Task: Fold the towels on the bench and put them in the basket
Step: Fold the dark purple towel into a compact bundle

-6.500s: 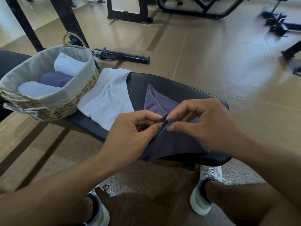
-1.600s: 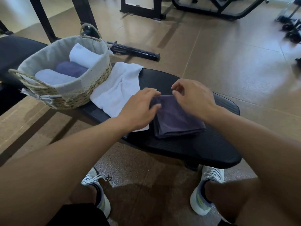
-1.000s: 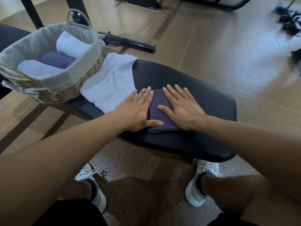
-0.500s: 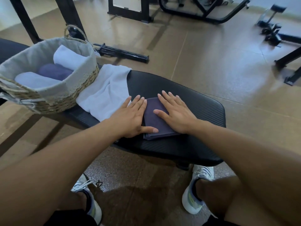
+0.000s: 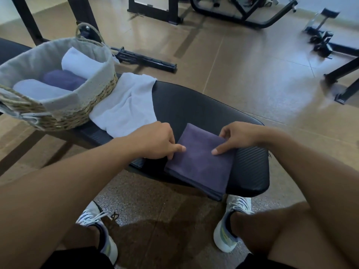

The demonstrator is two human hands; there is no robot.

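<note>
Fingers (image 5: 179,148) of our left hand (image 5: 155,141) and right hand (image 5: 240,137) are curling onto the folded purple towel (image 5: 200,162), gripping its side edges on the bench (image 5: 250,169); we're likely readying a lift toward the basket (image 5: 101,94).

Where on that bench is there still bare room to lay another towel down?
The widest bare patch of the bench lies beyond the purple towel, right of the white towel. A narrower strip runs along the bench's right end, past the right hand. The left side is crowded: basket, white towel and left hand sit close together.
</note>
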